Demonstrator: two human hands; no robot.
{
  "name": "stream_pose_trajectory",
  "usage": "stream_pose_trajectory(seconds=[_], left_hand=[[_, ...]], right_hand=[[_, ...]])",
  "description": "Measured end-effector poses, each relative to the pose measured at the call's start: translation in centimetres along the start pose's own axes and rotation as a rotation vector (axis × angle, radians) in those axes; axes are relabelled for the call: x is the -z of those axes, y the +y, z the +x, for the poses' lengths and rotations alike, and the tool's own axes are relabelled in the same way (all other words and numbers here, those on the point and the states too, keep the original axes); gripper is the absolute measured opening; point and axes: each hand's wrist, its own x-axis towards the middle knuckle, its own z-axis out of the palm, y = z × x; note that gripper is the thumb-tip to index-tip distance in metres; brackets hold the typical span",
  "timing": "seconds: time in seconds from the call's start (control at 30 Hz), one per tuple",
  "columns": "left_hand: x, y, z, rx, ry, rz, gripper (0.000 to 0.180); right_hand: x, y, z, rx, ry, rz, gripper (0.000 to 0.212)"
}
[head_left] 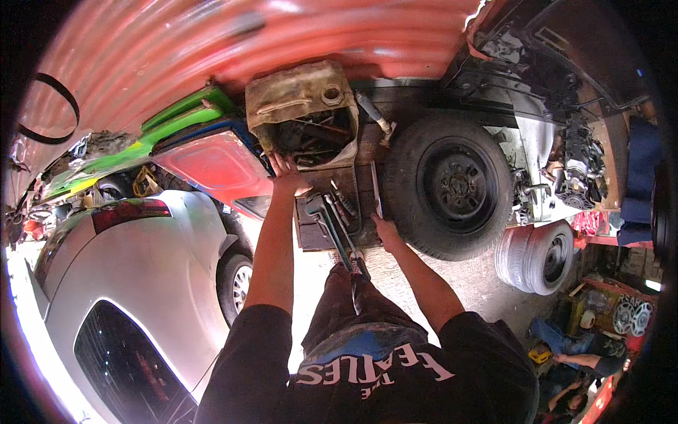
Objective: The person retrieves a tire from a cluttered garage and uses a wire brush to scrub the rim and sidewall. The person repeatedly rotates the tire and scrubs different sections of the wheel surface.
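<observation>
My left hand (286,175) lies with fingers spread on the near left rim of a cut-open, dirty beige plastic container (289,99). Inside that container is a dark jumble of metal tools (314,138). My right hand (385,233) is closed round the lower end of a long, thin metal bar (376,185), which points away from me beside the tyre; its exact kind is unclear. Between my hands, a long teal tool (328,222) and several slim hand tools (342,201) lie on the dark workbench (311,239).
A wheel with a black rim (459,185) stands close at my right, with more tyres (540,258) behind. A silver car (141,254) fills the left. Red corrugated sheet (353,28) rises beyond the bench. Other people (579,353) are at the lower right.
</observation>
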Motion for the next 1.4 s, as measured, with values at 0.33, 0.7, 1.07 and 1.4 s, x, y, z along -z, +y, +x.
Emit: stream_pose_trajectory(seconds=[0.33,0.7,1.07,1.4], left_hand=[[-4.7,-0.1,-8.4,-0.271,0.588,-0.515,0.083],[-12.8,8.2,-16.2,-0.159,-0.196,-1.722,0.058],[-15.1,-4.5,-15.3,0.089,-0.091,-1.933,0.025],[-15.8,-8.3,-18.4,0.205,-0.050,-1.902,0.029]], right_hand=[[8.1,-3.6,-10.0,-0.548,-0.314,0.836,0.042],[1.0,-9.7,-8.4,-0.024,-0.342,0.590,0.041],[5.6,-13.6,0.7,0.100,-0.317,-0.209,0.042],[0.9,-17.0,5.6,-0.176,-0.167,-0.386,0.049]])
